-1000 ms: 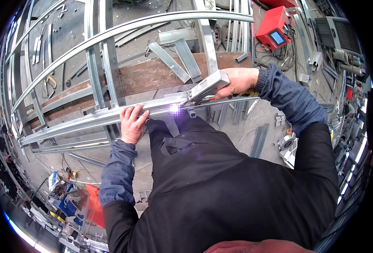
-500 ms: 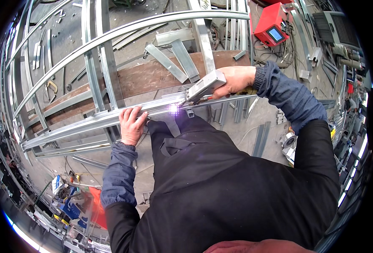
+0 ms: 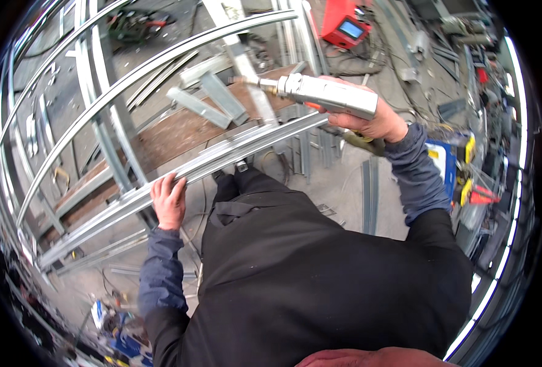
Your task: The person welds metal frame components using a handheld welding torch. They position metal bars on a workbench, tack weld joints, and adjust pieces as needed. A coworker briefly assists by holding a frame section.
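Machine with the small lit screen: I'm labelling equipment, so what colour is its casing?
Its casing is red, showing best in the head view.

Handheld tool [image 3: 338, 96]: silver-grey, orange patch beneath. Rail [image 3: 246, 144]: bright silver, lengthwise light-and-dark lines. Plank [image 3: 179, 137]: mottled brown. Box [image 3: 333, 19]: red; screen [image 3: 350, 29], blue. Sleeves [image 3: 160, 269]: slate blue. Garment [image 3: 301, 269]: plain black.

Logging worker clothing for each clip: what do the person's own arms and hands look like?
Both the left hand and right hand are bare, without gloves. Each forearm wears a wrinkled dark blue-grey sleeve cover, left and right, reaching the wrist. Above these come plain black sleeves. I can make out no markings on them.
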A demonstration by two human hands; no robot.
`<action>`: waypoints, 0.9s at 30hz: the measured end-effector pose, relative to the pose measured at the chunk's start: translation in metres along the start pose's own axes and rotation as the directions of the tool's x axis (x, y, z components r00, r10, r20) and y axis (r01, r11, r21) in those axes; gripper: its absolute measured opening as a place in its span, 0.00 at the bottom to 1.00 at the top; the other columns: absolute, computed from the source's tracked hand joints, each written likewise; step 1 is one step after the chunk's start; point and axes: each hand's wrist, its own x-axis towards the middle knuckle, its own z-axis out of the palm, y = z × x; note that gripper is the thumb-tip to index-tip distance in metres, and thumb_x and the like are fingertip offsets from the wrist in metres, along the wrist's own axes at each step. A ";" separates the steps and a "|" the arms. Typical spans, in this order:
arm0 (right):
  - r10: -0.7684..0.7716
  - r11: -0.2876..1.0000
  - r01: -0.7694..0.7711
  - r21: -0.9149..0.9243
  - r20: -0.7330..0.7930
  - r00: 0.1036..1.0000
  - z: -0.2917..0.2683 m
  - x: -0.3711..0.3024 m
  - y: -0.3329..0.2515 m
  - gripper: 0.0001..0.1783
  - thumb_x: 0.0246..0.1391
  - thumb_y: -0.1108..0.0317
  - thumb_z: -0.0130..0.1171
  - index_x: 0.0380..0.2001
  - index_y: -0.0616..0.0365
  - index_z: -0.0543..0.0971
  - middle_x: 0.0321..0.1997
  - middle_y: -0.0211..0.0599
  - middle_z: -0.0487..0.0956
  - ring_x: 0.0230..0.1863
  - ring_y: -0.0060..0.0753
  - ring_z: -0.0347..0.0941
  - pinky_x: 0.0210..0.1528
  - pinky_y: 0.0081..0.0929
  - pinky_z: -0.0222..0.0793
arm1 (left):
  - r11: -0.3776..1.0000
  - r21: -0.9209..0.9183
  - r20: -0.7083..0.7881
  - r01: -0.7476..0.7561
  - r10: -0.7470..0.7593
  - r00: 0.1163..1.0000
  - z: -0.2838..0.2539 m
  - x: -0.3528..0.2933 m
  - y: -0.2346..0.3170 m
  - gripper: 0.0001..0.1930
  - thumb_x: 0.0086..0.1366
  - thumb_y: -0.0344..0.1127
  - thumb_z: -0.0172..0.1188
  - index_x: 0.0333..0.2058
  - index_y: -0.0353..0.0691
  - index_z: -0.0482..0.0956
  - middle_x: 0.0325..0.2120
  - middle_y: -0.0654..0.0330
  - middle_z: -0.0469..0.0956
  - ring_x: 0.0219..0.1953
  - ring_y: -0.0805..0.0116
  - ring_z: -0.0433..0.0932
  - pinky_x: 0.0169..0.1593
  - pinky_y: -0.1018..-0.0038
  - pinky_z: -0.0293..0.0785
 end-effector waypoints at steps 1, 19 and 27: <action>0.030 0.999 -0.027 0.020 -0.176 0.984 0.009 -0.024 0.002 0.39 0.67 0.72 0.73 0.77 0.64 0.70 0.63 0.36 0.85 0.59 0.27 0.79 0.65 0.30 0.75 | 1.000 -0.012 0.031 0.008 -0.008 0.999 -0.004 0.002 0.002 0.16 0.64 0.31 0.74 0.51 0.49 0.89 0.58 0.57 0.82 0.62 0.47 0.77 0.69 0.50 0.70; 0.193 0.969 -0.191 0.158 -0.965 0.179 0.132 -0.245 0.063 0.29 0.69 0.68 0.70 0.69 0.65 0.76 0.50 0.34 0.86 0.45 0.25 0.83 0.49 0.28 0.80 | 0.927 -0.180 0.318 -0.330 0.372 0.872 0.132 0.236 0.298 0.55 0.59 0.53 0.81 0.76 0.27 0.62 0.69 0.38 0.72 0.69 0.40 0.74 0.69 0.54 0.76; 0.219 0.950 -0.291 0.118 -0.912 0.347 0.096 -0.265 0.104 0.39 0.65 0.68 0.72 0.77 0.60 0.71 0.63 0.50 0.87 0.64 0.42 0.86 0.64 0.32 0.77 | 0.984 -0.106 0.556 -0.145 0.179 0.811 0.201 0.278 0.337 0.33 0.65 0.58 0.76 0.51 0.35 0.76 0.48 0.41 0.86 0.50 0.40 0.87 0.51 0.49 0.85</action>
